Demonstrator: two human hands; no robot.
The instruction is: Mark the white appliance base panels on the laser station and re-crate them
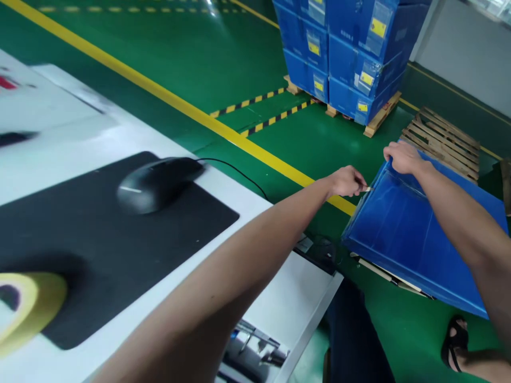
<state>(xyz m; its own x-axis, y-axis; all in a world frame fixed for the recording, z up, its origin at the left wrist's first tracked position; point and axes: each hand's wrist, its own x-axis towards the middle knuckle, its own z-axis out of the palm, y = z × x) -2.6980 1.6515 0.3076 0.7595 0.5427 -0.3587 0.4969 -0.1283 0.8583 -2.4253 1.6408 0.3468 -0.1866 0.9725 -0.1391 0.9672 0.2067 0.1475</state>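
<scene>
We note: blue box (411, 229), three o'clock, smooth, semi-gloss, plastic-looking; slatted pallet (451, 141), between two and three, rough bare wood; computer mouse (138, 186), nine o'clock, glossy plastic, on matt mouse pad (104, 255); floor (191, 58), twelve o'clock, smooth, shiny.

Black mouse (139, 186) on dark mat (120, 255), at the mat's far edge; its cable (239, 171) crosses the edge of the white table (120, 142). Yellow tape roll (50, 306) near the mat's near corner. Stacked blue cartons (349, 58) on pallet (381, 115), wood projecting at the corners.
</scene>
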